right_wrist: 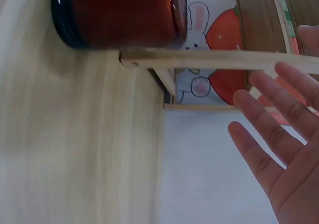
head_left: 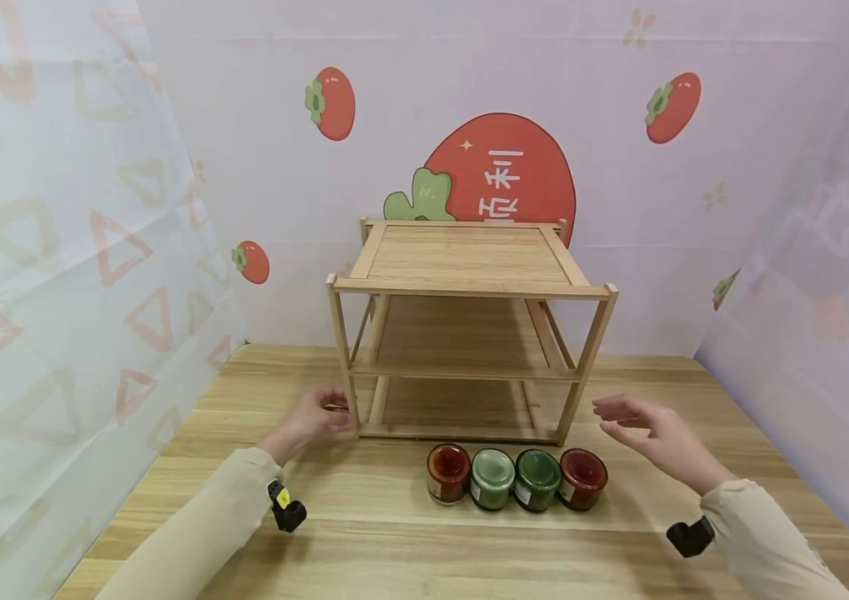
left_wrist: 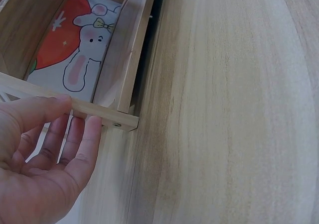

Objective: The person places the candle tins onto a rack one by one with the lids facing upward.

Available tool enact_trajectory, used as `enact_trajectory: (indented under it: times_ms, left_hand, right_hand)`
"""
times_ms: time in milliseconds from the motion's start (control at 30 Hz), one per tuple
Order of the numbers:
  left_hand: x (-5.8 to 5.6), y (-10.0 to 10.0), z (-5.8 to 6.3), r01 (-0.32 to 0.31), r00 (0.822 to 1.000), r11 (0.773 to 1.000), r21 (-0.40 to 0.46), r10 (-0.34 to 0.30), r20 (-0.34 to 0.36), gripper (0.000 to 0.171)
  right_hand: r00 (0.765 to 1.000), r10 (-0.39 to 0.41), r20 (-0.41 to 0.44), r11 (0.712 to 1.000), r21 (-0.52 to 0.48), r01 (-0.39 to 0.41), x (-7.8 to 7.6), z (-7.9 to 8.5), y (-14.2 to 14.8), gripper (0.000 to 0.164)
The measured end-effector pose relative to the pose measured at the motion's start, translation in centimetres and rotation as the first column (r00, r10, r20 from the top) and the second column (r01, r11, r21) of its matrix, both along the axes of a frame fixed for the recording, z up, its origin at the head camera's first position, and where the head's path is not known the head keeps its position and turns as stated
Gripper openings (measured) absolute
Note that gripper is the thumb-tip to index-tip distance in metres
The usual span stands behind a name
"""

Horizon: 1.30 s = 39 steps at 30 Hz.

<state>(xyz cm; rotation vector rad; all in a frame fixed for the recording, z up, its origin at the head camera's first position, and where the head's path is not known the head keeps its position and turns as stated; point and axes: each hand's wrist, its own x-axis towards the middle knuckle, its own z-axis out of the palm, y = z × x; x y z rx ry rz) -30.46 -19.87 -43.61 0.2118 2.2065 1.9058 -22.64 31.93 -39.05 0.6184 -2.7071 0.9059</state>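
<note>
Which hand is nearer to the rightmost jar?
Right. The right hand is just right of the jar, not touching it; the left hand is far left, at the rack.

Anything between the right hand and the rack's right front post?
Nothing visible. The head view shows only a clear gap from the right hand to the right front post of the wooden rack. The rightmost jar stands in front of the rack, outside that gap.

Shows four jars (head_left: 494, 479) rowed at lower centre, pale wood desk (head_left: 394, 550) across the bottom, red-fruit-printed cloth (head_left: 244, 125) filling the upper frame.
</note>
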Motion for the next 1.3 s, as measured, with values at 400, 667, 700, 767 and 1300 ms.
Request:
enact_trajectory:
  times_ms: [400,667,700,767,1300]
  left_hand:
    - [-0.1,0.0,0.4,0.004,1.0,1.0,0.007,-0.004,0.0,0.034]
    - [0.0,0.0,0.5,0.004,1.0,1.0,-0.002,-0.004,-0.006,0.034]
    - [0.0,0.0,0.5,0.001,1.0,1.0,-0.006,-0.001,-0.008,0.034]
    - [0.0,-0.1,0.4,0.002,1.0,1.0,-0.01,-0.003,-0.013,0.034]
    - [0.0,0.0,0.1,-0.002,1.0,1.0,-0.003,0.002,-0.009,0.032]
  right_hand:
    - [0.982,0.145,0.116,0.964,-0.242,-0.114,0.9,-2.4,-0.9,0.034]
    - [0.963,0.189,0.192,0.943,-0.31,-0.123,1.1,-4.0,-1.0,0.042]
    - [0.963,0.192,0.191,0.943,-0.307,-0.128,1.1,-4.1,-1.0,0.043]
    - [0.964,0.192,0.185,0.945,-0.3,-0.131,1.3,-4.3,-1.2,0.045]
    - [0.968,0.153,0.197,0.97,-0.218,-0.109,1.8,-5.6,-1.3,0.059]
